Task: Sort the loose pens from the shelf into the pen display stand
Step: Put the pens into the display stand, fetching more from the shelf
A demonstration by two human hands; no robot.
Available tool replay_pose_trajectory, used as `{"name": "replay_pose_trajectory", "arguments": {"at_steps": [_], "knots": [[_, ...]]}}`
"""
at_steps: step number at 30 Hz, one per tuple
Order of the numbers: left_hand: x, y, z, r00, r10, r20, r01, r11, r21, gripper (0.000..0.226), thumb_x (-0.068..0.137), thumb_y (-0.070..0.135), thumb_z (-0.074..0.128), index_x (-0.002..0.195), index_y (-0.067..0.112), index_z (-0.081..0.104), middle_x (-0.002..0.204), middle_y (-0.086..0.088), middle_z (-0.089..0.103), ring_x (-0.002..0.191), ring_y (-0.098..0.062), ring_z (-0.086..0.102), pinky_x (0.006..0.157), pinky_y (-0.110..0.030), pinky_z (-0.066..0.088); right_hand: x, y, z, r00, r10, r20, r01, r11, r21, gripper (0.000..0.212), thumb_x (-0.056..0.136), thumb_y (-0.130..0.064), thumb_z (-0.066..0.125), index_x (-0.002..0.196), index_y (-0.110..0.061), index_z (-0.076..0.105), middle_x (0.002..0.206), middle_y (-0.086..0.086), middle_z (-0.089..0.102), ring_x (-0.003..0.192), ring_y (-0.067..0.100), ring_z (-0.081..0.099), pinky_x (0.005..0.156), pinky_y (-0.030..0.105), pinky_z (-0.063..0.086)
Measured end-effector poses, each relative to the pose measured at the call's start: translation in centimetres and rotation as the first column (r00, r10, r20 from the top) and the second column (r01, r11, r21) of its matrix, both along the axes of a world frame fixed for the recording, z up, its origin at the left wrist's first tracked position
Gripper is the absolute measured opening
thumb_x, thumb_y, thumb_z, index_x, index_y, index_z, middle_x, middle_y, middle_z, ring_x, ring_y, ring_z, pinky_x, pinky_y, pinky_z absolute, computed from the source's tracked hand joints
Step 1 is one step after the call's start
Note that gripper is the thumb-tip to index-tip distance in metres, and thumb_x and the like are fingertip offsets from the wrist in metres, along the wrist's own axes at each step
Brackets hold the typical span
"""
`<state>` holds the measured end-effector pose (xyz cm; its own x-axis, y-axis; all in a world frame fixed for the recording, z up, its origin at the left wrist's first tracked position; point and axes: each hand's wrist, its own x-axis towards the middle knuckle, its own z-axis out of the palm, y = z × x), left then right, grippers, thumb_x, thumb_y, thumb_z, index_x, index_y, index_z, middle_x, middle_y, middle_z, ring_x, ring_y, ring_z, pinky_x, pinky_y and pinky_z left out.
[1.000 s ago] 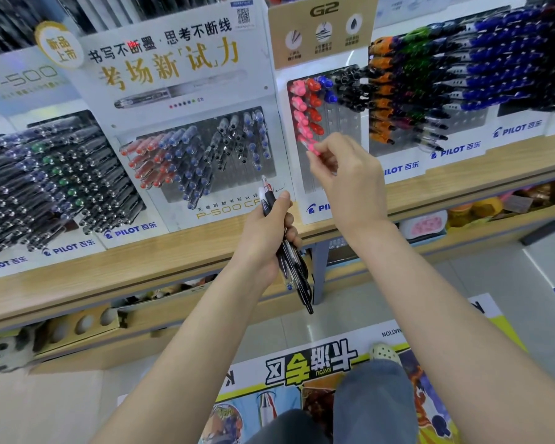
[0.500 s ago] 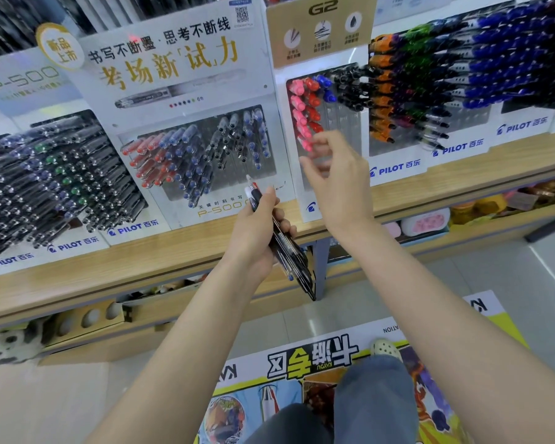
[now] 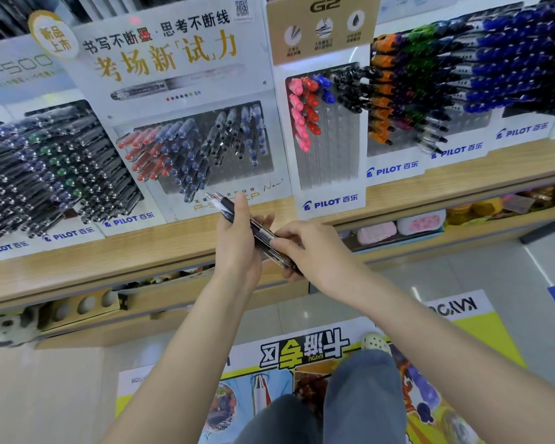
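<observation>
My left hand (image 3: 237, 245) grips a bundle of loose pens (image 3: 229, 208), dark-barrelled, their tips pointing up and left in front of the shelf edge. My right hand (image 3: 305, 248) pinches the lower end of that bundle with curled fingers. Straight above stands the G2 pen display stand (image 3: 329, 149), with pink, red, blue and black pens in its upper rows and bare slots lower down.
A wooden shelf (image 3: 398, 190) carries several Pilot displays: a P-500 stand (image 3: 199, 145) at the centre, dark pens (image 3: 45, 174) at the left, coloured pens (image 3: 462, 75) at the right. A lower shelf holds small goods. My legs stand on a floor poster (image 3: 302, 350).
My right hand has come down from the pink pens in the G2 stand to the bundle in my left hand. It no longer holds a pink pen. The left hand has shifted slightly.
</observation>
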<state>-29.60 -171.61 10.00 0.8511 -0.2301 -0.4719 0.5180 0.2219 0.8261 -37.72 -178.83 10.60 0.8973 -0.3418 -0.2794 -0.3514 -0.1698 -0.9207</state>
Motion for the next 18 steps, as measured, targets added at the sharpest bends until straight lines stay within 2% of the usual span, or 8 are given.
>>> {"name": "replay_pose_trajectory", "arguments": {"at_steps": [4,6,8,10,12,14,16,18], "knots": [[-0.5,0.1,-0.4,0.999,0.041,-0.003,-0.041,0.999,-0.022,0.021,0.098,0.030,0.047,0.086,0.013,0.046,0.059,0.002,0.048,0.056,-0.007,0.065,0.056,-0.021,0.054,-0.3,0.7,-0.3,0.994,-0.097,0.046,0.099,0.994,-0.038,0.015,0.092,-0.016,0.055,0.080,-0.024,0.058,0.072,0.004,0.070,0.053,0.018,0.065,0.057,0.036,0.058],[-0.6,0.1,-0.5,0.998,0.064,-0.013,-0.064,0.997,-0.040,0.020,0.098,0.031,0.047,0.089,0.012,0.048,0.061,0.001,0.049,0.055,-0.008,0.065,0.057,-0.022,0.054,-0.4,0.8,-0.5,0.993,-0.103,0.063,0.107,0.991,-0.078,0.016,0.092,-0.018,0.055,0.079,-0.026,0.056,0.076,0.003,0.071,0.054,0.012,0.065,0.056,0.033,0.058],[-0.7,-0.1,-0.6,0.997,0.069,-0.030,-0.070,0.997,-0.037,0.022,0.098,0.035,0.045,0.093,0.013,0.048,0.070,-0.002,0.052,0.060,-0.010,0.066,0.063,-0.029,0.052,-0.3,0.8,-0.9,0.991,-0.114,0.076,0.122,0.987,-0.102,0.015,0.093,-0.019,0.054,0.080,-0.026,0.053,0.080,0.002,0.071,0.053,0.004,0.062,0.053,0.026,0.056],[-0.8,-0.2,-0.7,0.996,0.070,-0.048,-0.071,0.997,-0.014,0.025,0.098,0.038,0.042,0.090,0.015,0.049,0.076,-0.002,0.054,0.067,-0.013,0.066,0.070,-0.037,0.049,-0.2,0.6,-1.2,0.987,-0.139,0.077,0.147,0.982,-0.118,0.009,0.095,-0.020,0.051,0.086,-0.021,0.051,0.080,-0.004,0.065,0.055,-0.003,0.058,0.049,0.011,0.048],[-0.8,-0.2,-0.8,0.995,0.067,-0.074,-0.068,0.998,-0.013,0.023,0.098,0.033,0.045,0.085,0.015,0.050,0.072,-0.001,0.054,0.067,-0.015,0.064,0.071,-0.039,0.049,-0.3,0.3,-1.6,0.983,-0.164,0.078,0.175,0.972,-0.157,0.005,0.096,-0.023,0.049,0.093,-0.018,0.048,0.081,-0.007,0.061,0.064,-0.002,0.059,0.052,0.007,0.044],[-0.8,-0.1,-0.8,0.992,0.061,-0.107,-0.062,0.998,-0.010,0.021,0.097,0.023,0.051,0.080,0.012,0.047,0.063,0.000,0.052,0.052,-0.011,0.060,0.061,-0.031,0.054,-0.5,-0.2,-2.0,0.976,-0.189,0.107,0.206,0.963,-0.175,0.007,0.095,-0.024,0.049,0.098,-0.017,0.048,0.086,-0.003,0.064,0.073,0.010,0.065,0.065,0.022,0.054],[-0.7,0.1,-0.7,0.990,0.036,-0.135,-0.038,0.999,-0.013,0.017,0.096,0.019,0.053,0.082,0.010,0.049,0.054,0.004,0.046,0.038,-0.006,0.048,0.048,-0.022,0.049,-0.8,-0.7,-2.2,0.972,-0.197,0.129,0.215,0.964,-0.154,0.006,0.094,-0.021,0.051,0.097,-0.017,0.047,0.085,0.001,0.065,0.069,0.014,0.066,0.066,0.039,0.056],[-0.7,0.1,-0.6,0.988,-0.005,-0.152,0.002,1.000,-0.025,0.017,0.095,0.019,0.054,0.082,0.010,0.052,0.050,0.006,0.044,0.035,-0.004,0.038,0.039,-0.016,0.038,-1.4,-1.2,-2.1,0.973,-0.179,0.145,0.198,0.971,-0.134,0.005,0.093,-0.019,0.053,0.094,-0.018,0.049,0.081,0.001,0.065,0.063,0.011,0.064,0.063,0.039,0.057]]}}
